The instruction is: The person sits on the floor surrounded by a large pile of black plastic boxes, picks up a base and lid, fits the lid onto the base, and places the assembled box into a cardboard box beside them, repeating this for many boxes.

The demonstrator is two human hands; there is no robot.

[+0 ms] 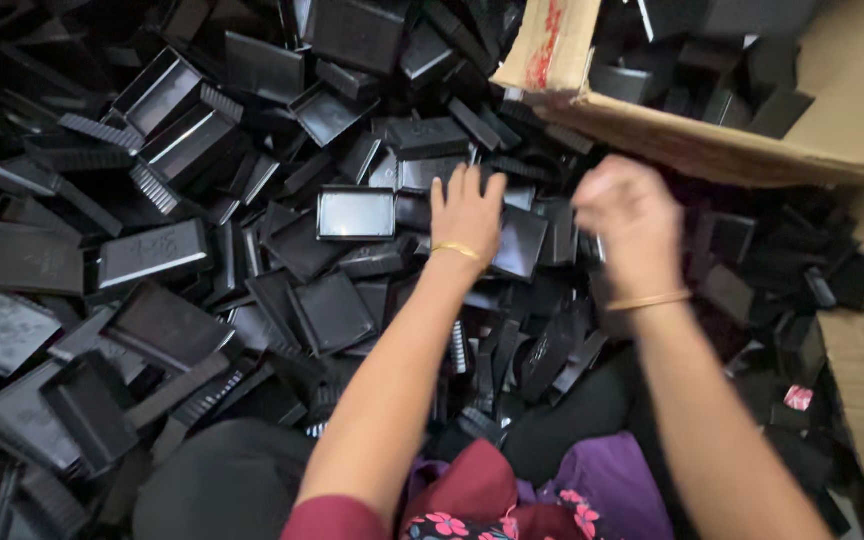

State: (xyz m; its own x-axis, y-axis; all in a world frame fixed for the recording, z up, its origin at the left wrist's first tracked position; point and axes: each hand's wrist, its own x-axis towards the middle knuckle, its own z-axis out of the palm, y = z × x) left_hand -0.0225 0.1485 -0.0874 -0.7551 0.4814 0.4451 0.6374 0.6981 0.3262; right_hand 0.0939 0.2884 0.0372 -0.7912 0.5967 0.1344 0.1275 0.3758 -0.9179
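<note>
A heap of black plastic trays (pixel 152 250) covers the left and centre of the view. One shallow rectangular tray (pixel 356 214) lies open side up, just left of the left hand (pixel 466 212). The left arm extends forward; its hand lies palm down on the heap, fingers together and straight, gripping nothing. The right hand (pixel 630 215) is raised, blurred, fingers curled; its contents cannot be determined. A cardboard box (pixel 712 140) lies beyond it.

Workshop: heaped black plastic parts (pixel 152 255)
</note>
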